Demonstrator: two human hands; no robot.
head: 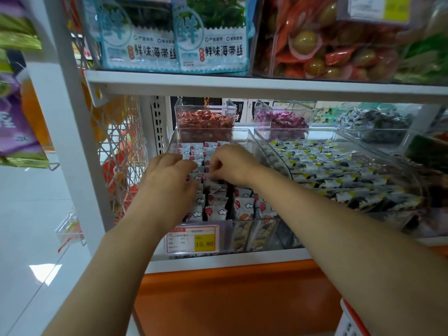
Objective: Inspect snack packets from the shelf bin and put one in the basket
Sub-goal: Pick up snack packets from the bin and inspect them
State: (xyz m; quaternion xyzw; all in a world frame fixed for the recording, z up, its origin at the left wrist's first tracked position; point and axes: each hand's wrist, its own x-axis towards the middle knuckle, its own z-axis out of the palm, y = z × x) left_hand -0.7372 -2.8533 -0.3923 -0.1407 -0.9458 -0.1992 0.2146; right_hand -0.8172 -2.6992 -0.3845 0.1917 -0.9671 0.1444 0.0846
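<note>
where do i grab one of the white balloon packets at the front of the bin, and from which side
Pinch its top edge from above, across the flat faces. The white balloon packet stands upright, packed tight against its neighbours in the clear bin, so only the top looks free.

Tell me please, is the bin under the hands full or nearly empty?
Full: rows of packets fill the bin back to front.

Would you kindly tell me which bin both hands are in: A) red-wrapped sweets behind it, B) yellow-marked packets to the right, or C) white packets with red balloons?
C: the left hand and the right hand are both down among the white balloon packets in the clear bin with the 15.80 price tag.
</note>
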